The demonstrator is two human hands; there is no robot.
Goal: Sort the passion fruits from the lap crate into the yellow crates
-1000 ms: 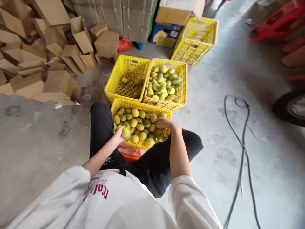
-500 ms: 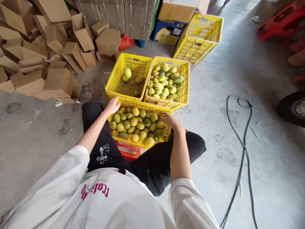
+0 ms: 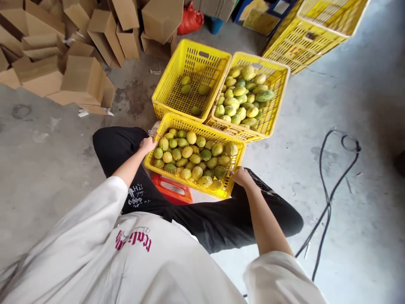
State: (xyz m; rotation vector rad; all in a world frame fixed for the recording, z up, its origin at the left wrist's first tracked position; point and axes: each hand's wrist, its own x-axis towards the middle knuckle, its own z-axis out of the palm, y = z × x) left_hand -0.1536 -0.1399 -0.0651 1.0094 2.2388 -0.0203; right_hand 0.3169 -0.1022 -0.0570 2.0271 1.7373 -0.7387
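Between my knees sits a yellow plastic crate [image 3: 202, 121] full of yellow-green fruit [image 3: 194, 158], oval to round. My left hand [image 3: 148, 145] is closed on the crate's left end, its fingers curled over the side. At the right end my right hand [image 3: 242, 176] grips the crate wall in the same way. Just beyond stands a second yellow crate [image 3: 177, 71] with several of the fruits on its slatted bottom. Beside it, a third yellow crate [image 3: 278, 99] holds a heap of the same fruit, some greener.
Open cardboard boxes [image 3: 85, 80] lie piled at the left. Stacked yellow crates [image 3: 303, 46] stand at the back right, near a red bag [image 3: 190, 20]. A black cable [image 3: 329, 185] loops over the floor at right. Beneath the near crate shows a red stool [image 3: 172, 190].
Both hands have moved onto the near crate's ends and closed on them. A fruit seen above the second crate's bottom has dropped in among the others. The view has tilted down.
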